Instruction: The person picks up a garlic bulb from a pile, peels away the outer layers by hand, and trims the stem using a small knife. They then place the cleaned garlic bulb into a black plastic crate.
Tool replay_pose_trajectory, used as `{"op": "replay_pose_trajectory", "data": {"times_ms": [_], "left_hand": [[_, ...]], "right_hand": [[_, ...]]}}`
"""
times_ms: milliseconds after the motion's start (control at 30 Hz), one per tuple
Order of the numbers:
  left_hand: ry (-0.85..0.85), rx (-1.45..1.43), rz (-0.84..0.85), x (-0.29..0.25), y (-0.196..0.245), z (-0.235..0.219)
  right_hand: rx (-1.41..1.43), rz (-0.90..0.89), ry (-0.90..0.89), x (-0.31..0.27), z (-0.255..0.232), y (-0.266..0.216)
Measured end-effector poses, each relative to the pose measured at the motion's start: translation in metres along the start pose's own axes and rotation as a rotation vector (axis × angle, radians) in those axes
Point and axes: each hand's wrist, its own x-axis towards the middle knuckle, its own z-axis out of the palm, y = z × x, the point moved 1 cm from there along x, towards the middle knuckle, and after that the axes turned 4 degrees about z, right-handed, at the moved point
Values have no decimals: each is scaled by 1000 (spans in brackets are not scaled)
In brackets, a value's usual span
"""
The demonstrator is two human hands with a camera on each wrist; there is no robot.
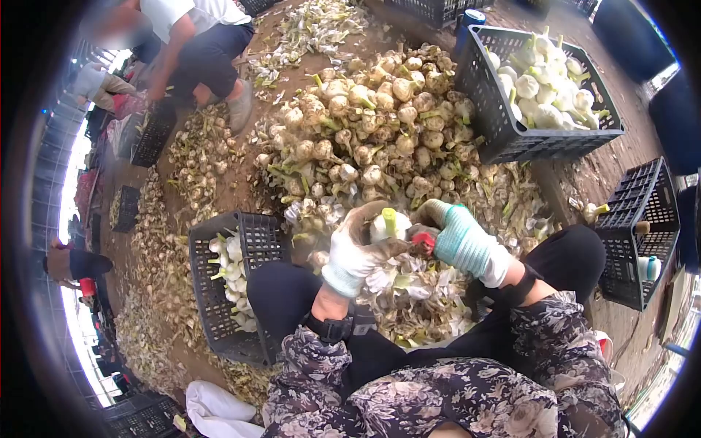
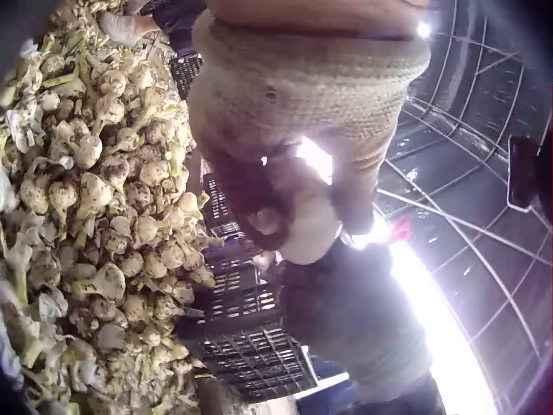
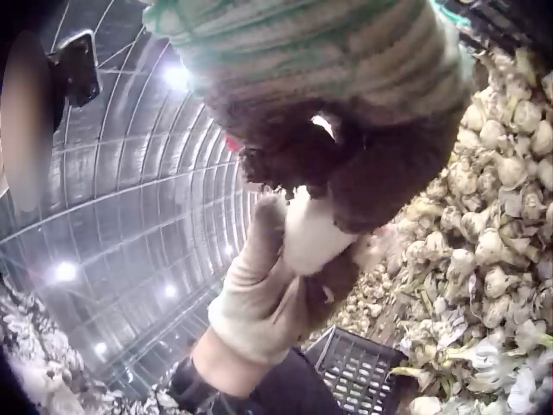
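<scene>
My left hand (image 1: 349, 252), in a whitish work glove, grips a peeled white garlic bulb (image 1: 391, 225) with a short green stem stub pointing up. My right hand (image 1: 465, 242), in a turquoise and white glove, curls round a small red-handled tool (image 1: 423, 241) close beside the bulb; the tool's working end is hidden. Seen from the right wrist, the bulb (image 3: 313, 235) lies between the fingers of the left glove (image 3: 263, 290), with the right glove's dark fingers against it. In the left wrist view the bulb (image 2: 311, 229) shows below the gloved fingers.
A large heap of untrimmed garlic (image 1: 387, 117) lies ahead, with loose skins (image 1: 416, 299) between my legs. Black crates of cleaned bulbs stand at back right (image 1: 555, 142) and by my left knee (image 1: 259, 237). Another crate (image 1: 635, 233) stands far right. A person (image 1: 208, 51) crouches at upper left.
</scene>
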Motion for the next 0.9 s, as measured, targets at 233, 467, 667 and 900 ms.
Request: {"op": "replay_pose_trajectory", "data": {"times_ms": [233, 467, 667, 900], "left_hand": [[-4, -372, -137, -2, 6, -1], [-53, -524, -193, -2, 5, -7], [-165, -785, -255, -2, 19, 0], [-24, -511, -232, 0, -18, -2]], "right_hand": [[269, -30, -8, 11, -19, 21], [400, 232, -98, 5, -16, 6], [787, 159, -161, -2, -13, -8], [575, 253, 27, 6, 10, 0]]}}
